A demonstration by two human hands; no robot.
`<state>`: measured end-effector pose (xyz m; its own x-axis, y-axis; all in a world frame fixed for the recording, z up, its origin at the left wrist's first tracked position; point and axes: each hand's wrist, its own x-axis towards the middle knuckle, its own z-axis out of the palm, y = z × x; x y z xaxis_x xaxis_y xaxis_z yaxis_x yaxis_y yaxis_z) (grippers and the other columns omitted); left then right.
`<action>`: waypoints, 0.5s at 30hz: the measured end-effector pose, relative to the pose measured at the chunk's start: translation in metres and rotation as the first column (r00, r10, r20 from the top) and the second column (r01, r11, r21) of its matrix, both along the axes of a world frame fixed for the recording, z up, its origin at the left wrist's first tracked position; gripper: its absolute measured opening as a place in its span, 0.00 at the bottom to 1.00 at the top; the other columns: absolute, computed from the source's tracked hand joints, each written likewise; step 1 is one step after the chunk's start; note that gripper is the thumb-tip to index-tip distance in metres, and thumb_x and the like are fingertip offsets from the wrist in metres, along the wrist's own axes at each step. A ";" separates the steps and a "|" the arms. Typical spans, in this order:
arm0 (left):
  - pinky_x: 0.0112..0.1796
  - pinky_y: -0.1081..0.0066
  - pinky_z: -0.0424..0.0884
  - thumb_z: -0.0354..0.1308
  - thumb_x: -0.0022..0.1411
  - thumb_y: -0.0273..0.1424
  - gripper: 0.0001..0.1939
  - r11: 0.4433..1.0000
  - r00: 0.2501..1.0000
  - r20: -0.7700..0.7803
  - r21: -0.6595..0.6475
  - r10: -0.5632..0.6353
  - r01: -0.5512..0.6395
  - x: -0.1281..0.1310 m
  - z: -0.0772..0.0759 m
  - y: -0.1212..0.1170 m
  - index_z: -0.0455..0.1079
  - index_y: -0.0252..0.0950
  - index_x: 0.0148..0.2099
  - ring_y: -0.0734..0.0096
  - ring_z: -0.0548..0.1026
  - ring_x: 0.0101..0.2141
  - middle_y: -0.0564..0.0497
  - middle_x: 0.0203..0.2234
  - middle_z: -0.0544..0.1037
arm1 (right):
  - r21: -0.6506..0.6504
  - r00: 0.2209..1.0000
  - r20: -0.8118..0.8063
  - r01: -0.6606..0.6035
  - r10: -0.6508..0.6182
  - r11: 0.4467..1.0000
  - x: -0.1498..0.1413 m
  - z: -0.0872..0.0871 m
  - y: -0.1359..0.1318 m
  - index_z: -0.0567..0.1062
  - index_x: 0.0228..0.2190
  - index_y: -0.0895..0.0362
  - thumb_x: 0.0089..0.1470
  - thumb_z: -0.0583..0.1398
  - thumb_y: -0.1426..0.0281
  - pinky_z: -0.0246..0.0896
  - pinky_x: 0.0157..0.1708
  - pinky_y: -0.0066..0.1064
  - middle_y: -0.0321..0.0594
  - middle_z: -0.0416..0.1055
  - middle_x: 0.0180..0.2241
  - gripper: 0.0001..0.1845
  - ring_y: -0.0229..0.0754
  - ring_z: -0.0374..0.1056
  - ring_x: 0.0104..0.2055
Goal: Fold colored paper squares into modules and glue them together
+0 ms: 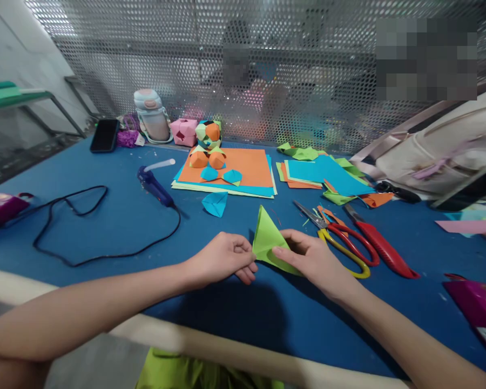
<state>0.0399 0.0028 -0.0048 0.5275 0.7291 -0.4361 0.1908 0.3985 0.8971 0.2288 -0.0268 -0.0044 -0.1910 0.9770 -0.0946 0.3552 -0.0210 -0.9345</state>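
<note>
A piece of folded green paper (269, 237) stands up in a triangular shape above the blue table, between my two hands. My right hand (314, 260) grips its right side, thumb in front and fingers behind. At the lower left corner, my left hand (229, 258) pinches the paper with thumb and fingertips. Just beyond lies a blue folded paper piece (215, 204). Two more blue folded pieces and two orange ones (199, 157) rest on a stack of coloured sheets (243, 165). Behind them sits a multicoloured paper ball (209, 134).
Scissors (340, 232) and a red-handled cutter (384, 248) lie right of my right hand. A blue glue gun (156, 186) with a trailing cord lies left. Paper scraps (340, 175), a bottle (152, 116), a phone (105, 135) and a bag (437, 146) line the back, before a perforated metal panel (178, 65).
</note>
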 end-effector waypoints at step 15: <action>0.27 0.71 0.74 0.56 0.47 0.20 0.04 0.998 0.999 0.044 -0.061 0.006 -0.003 -0.001 0.007 -0.002 0.65 0.31 0.28 0.71 0.76 0.21 0.48 0.21 0.77 | 0.048 0.989 0.055 0.138 -0.141 0.989 0.000 -0.008 0.000 0.74 0.30 0.59 0.49 0.59 0.57 0.57 0.26 0.26 0.36 0.70 0.26 0.17 0.37 0.62 0.27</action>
<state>0.0385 0.0006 0.0020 0.5443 0.7044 -0.4556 0.1493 0.4531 0.8789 0.2284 -0.0273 -0.0122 -0.0478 0.9972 -0.0583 0.4052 -0.0340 -0.9136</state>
